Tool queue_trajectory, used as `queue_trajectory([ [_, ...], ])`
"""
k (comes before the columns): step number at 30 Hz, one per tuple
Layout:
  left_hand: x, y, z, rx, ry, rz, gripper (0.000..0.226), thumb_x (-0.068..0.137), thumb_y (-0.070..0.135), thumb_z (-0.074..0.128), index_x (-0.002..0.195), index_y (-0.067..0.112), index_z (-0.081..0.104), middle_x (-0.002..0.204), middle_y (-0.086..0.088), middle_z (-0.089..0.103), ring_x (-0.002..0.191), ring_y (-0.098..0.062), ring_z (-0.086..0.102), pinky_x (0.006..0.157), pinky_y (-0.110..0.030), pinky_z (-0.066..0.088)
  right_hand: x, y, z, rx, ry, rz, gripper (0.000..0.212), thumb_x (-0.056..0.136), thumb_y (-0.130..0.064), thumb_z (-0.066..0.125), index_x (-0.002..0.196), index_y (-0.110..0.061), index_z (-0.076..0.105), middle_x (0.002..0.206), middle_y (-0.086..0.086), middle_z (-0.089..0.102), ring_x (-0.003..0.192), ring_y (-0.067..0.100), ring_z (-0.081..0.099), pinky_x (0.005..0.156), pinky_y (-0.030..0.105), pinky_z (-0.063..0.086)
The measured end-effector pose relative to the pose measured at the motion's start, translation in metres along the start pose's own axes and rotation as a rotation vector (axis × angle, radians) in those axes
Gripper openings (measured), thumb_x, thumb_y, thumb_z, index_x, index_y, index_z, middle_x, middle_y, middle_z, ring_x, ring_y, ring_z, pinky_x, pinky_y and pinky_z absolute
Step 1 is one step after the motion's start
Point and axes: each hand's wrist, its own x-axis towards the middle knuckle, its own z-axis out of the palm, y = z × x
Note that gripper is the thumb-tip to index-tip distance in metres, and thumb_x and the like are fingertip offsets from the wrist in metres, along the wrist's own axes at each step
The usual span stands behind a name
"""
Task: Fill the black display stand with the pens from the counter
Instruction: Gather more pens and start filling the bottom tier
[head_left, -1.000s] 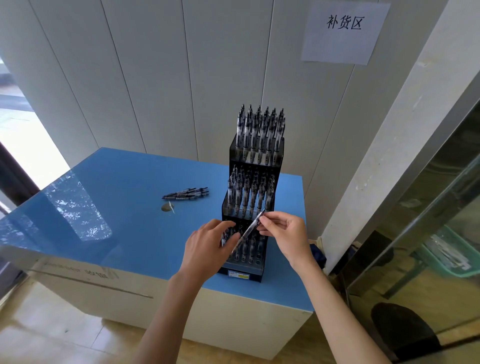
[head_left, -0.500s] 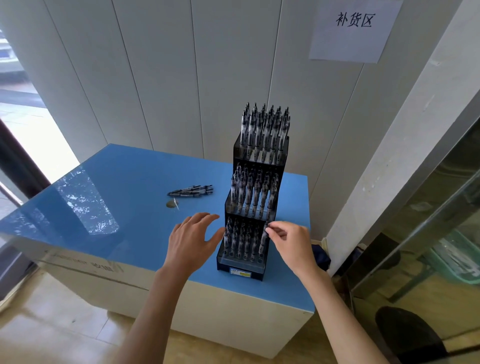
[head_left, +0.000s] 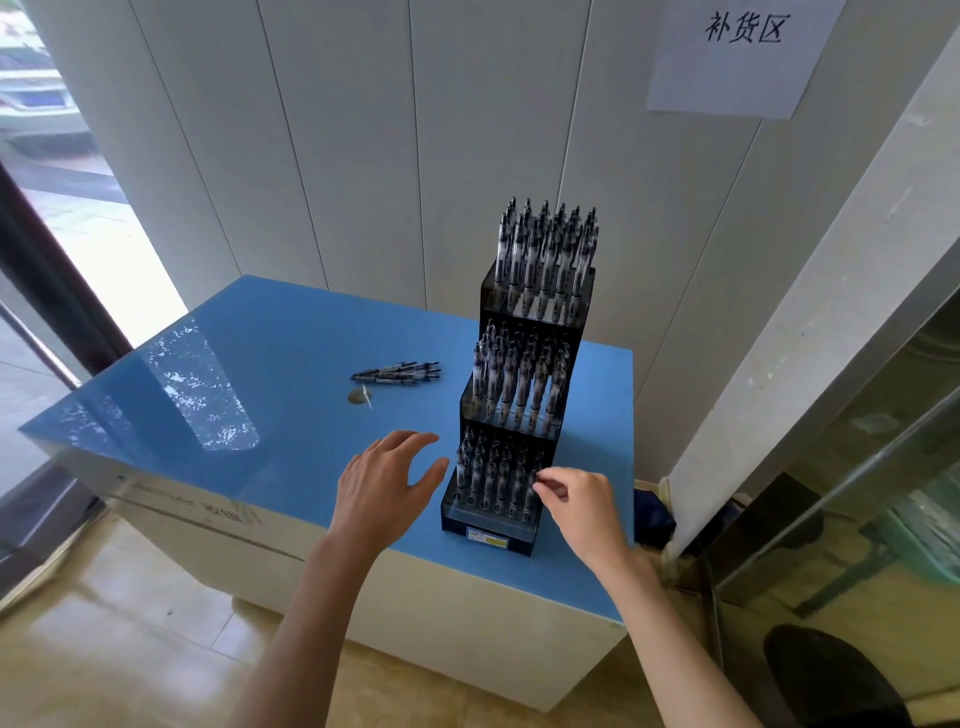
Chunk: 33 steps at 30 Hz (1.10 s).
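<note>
The black display stand (head_left: 519, 415) sits on the right part of the blue counter (head_left: 260, 374), three tiers, all packed with upright pens. A second ago I had one pen held slantwise between both hands in front of the bottom tier; now that pen stands in the right end of that tier (head_left: 498, 478), so one more slot is filled. My right hand (head_left: 582, 506) is at its top, thumb and forefinger closed together there; I cannot tell whether they are pinching the cap or have just let go. My left hand (head_left: 384, 483) has come off the pen and hovers beside the stand, fingers spread and relaxed, holding nothing. The loose pens (head_left: 397, 372) lie in a small bundle further back on the counter, well apart from both hands, with a small round object (head_left: 358, 397) just in front of them. I judge the next step is reaching for that bundle.
</note>
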Motion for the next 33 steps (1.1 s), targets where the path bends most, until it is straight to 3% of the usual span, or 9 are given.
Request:
queue_trajectory([
  [5,-0.003,-0.003,0.0,-0.006,-0.014,-0.033,0.044,0.1,0.055,0.052,0.137,0.033,0.06,0.138,0.011,0.061,0.118,-0.017,0.062,0.092,-0.038,0.051,0.005,-0.005,-0.008,0.021,0.006,0.017,0.016,0.089,-0.015,0.075,0.103,-0.008,0.078,0.088,0.002,0.077,0.074,0.004,0.065,0.071,0.0,0.046],
  [12,-0.003,-0.021,-0.017,0.013,0.037,-0.071,0.05,0.099,0.059,0.05,0.142,0.034,0.056,0.144,0.01,0.057,0.123,-0.019,0.059,0.099,-0.043,0.046,0.026,-0.047,-0.018,0.064,0.027,-0.116,0.017,0.093,-0.024,0.07,0.106,-0.014,0.077,0.093,-0.004,0.076,0.083,0.004,0.069,0.081,0.023,0.059],
  [20,-0.01,-0.072,-0.06,0.085,0.084,-0.143,0.063,0.095,0.068,0.046,0.151,0.039,0.043,0.161,0.006,0.038,0.145,-0.021,0.038,0.115,-0.043,0.028,0.049,-0.121,0.022,-0.049,-0.16,-0.175,0.043,0.1,-0.044,0.056,0.136,-0.02,0.06,0.136,-0.005,0.061,0.126,0.011,0.055,0.106,0.028,0.041],
  [28,-0.032,-0.158,-0.103,0.13,0.078,-0.209,0.066,0.095,0.07,0.046,0.153,0.041,0.039,0.164,0.005,0.033,0.147,-0.022,0.036,0.116,-0.043,0.027,0.055,-0.175,0.095,-0.19,-0.25,-0.162,0.049,0.1,-0.045,0.054,0.144,-0.024,0.049,0.144,-0.005,0.052,0.127,0.016,0.054,0.103,0.034,0.047],
  [33,-0.039,-0.217,-0.123,0.155,0.071,-0.237,0.078,0.087,0.08,0.028,0.152,0.04,0.04,0.161,0.004,0.038,0.145,-0.023,0.04,0.114,-0.045,0.032,0.057,-0.202,0.136,-0.243,-0.27,-0.155,0.049,0.1,-0.046,0.054,0.144,-0.025,0.049,0.144,-0.007,0.051,0.126,0.016,0.054,0.099,0.035,0.047],
])
